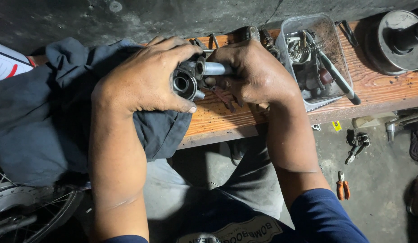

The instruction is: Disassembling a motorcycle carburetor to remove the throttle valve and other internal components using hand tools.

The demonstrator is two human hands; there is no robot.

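My left hand (143, 76) wraps over a dark metal engine part (185, 82) with a round bore facing me, pressing it on a dark grey cloth (42, 112). My right hand (251, 72) grips a short silver tube (215, 68) that sticks out of the part's right side. Both hands meet above the near edge of a wooden bench (218, 118). The rest of the part is hidden under my left fingers.
A clear plastic tub (330, 40) with a spring, bolts and several small parts stands right of my hands. A round metal drum (398, 40) lies at the far right. Orange-handled pliers (342, 185) and a clamp (357, 144) lie on the floor. A spoked wheel (29, 211) shows at lower left.
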